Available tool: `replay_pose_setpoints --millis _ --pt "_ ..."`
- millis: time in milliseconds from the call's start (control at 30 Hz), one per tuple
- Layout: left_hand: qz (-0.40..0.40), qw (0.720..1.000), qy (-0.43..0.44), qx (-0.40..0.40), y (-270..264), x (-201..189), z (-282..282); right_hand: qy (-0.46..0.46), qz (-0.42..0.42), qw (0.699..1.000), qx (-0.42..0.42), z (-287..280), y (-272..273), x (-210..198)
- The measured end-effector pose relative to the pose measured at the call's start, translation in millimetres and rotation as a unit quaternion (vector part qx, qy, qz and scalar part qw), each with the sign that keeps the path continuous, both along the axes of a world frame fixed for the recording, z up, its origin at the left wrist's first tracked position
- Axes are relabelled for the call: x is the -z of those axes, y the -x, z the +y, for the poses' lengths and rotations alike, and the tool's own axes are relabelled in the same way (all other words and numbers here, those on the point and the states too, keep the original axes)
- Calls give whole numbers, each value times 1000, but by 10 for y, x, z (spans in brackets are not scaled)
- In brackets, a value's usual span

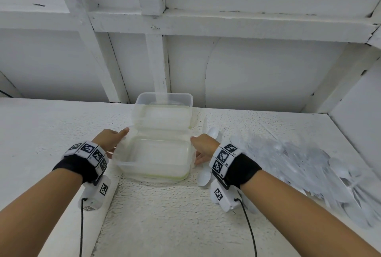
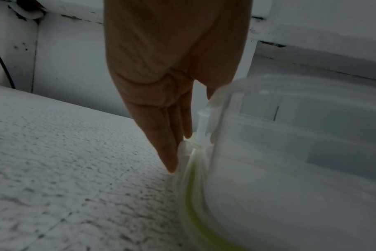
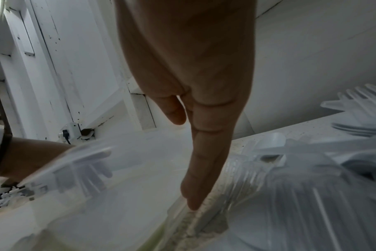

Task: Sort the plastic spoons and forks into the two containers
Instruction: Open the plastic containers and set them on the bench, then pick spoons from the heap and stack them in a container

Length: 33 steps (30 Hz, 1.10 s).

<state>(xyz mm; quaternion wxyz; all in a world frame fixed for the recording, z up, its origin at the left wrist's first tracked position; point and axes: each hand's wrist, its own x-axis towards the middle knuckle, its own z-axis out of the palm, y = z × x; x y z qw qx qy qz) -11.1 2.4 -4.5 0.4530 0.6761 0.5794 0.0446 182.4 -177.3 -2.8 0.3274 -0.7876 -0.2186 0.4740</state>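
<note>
Two clear rectangular plastic containers (image 1: 156, 153) sit stacked, blurred, at the middle of your rough white counter (image 1: 165, 215). Your left hand (image 1: 110, 138) and right hand (image 1: 203, 146) press straight fingers against the sides. The heap of clear plastic spoons and forks (image 1: 309, 166) lies right.

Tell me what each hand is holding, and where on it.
Both hands flank the near container: left hand against its left side, right hand against its right side, fingers straight. Neither curls round it.
</note>
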Motion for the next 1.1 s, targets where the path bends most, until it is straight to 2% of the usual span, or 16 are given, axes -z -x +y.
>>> replay_pose_setpoints --millis 100,133,200,267,333,400,433,500,567,600,700,767,833,900,1000,1100 --pt "13 1000 4 -1 10 -19 -31 18 -13 1000 -5 -75 -21 -45" --pt "26 999 -19 0 10 -18 -32 19 -23 1000 -8 -131 -38 -85" --pt "39 987 -158 19 6 -38 -99 -4 -49 998 -27 -303 -97 -164" --pt "-21 939 -335 77 -18 -98 -329 -29 -99 992 -74 -553 -158 -237" --pt "-90 877 -431 189 -62 -180 -743 -44 -162 978 -121 -832 -193 -268" --pt "-88 833 -436 329 -116 -182 -1216 -49 -233 958 -159 -1093 -211 -237" --pt "-60 815 -422 393 -171 -145 -1429 -51 -263 948 -173 -1210 -218 -202" --pt "65 780 -388 487 -333 -5 -1740 -56 -300 933 -190 -1399 -216 -117" --pt "183 757 -357 515 -528 148 -1898 -52 -318 925 -202 -1528 -210 -31" --pt "210 754 -354 512 -609 213 -1925 -49 -325 921 -210 -1572 -200 10" --pt "248 756 -352 493 -762 292 -1962 -52 -344 908 -233 -1648 -146 119" --pt "265 741 -363 498 -774 300 -1970 -62 -365 896 -247 -1670 -121 168" --pt "251 739 -389 490 -738 290 -1972 -77 -388 881 -259 -1671 -112 207" --pt "174 755 -430 464 -651 287 -1973 -100 -426 859 -267 -1659 -92 238" --pt "62 745 -479 460 -473 270 -1947 -152 -531 780 -295 -1630 -23 279" --pt "-53 729 -494 471 -346 325 -1912 -144 -594 713 -344 -1588 31 358"
